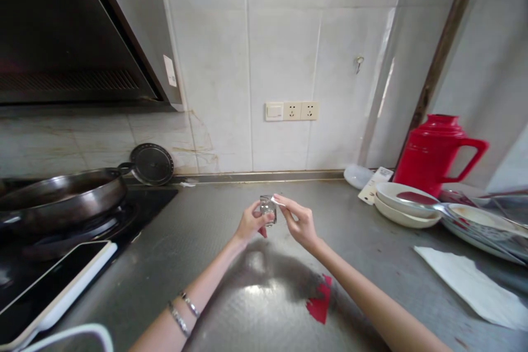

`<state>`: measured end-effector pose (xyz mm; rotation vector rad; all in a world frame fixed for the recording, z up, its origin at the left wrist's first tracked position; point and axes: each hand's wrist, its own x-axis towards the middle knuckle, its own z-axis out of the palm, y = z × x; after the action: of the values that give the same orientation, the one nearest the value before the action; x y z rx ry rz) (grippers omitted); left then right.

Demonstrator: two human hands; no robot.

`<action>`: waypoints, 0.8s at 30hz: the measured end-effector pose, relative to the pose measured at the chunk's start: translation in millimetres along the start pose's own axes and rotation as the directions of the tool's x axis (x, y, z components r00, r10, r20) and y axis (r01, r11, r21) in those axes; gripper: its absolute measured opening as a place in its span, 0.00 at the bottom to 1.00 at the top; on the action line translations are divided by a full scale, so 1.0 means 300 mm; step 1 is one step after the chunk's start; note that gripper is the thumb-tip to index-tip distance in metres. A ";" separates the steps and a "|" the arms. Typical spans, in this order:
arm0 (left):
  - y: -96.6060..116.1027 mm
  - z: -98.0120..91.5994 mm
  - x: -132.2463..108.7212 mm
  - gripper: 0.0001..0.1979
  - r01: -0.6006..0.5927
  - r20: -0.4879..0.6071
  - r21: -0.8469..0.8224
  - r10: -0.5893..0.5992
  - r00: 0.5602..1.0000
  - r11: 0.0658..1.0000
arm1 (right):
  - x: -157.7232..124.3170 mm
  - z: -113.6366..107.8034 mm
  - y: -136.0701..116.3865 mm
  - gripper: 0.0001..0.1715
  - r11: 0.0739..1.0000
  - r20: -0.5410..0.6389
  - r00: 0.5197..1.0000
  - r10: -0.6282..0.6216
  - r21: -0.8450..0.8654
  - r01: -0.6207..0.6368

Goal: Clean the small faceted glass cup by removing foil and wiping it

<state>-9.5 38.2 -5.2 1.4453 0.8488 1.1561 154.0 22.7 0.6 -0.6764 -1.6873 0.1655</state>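
Note:
My left hand is closed around a small clear glass jar and holds it upright above the steel counter. My right hand pinches a small white wad, which looks like tissue, between thumb and fingertips. That wad is at the upper right side of the jar, by its rim; whether it touches the glass I cannot tell. Below the hands, a torn red scrap lies on the counter near my right forearm.
To the left, a pan sits on the black stove, with a phone in front. At right are a red thermos jug, stacked bowls, plates with a spoon, and a white paper towel. Wall sockets are behind.

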 end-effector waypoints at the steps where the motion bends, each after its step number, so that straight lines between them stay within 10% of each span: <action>1: 0.000 0.001 0.000 0.37 0.002 0.006 0.001 -0.002 1.000 1.000 | 0.001 0.002 0.005 0.15 0.999 -0.015 0.999 0.048 0.015 -0.047; 15: 0.025 -0.015 0.006 0.35 0.132 -0.013 0.057 -0.131 0.991 0.990 | -0.011 0.023 0.041 0.44 0.946 0.294 0.940 0.176 0.215 -0.244; 24: -0.008 -0.063 0.015 0.57 0.035 0.295 0.045 -0.046 0.954 0.998 | 0.007 0.033 0.032 0.39 0.805 0.263 0.913 0.311 0.438 -0.400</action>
<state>-26.1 48.5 -6.9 1.5784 0.6897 0.8669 147.8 34.1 -4.5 -0.6003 -1.5789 0.9177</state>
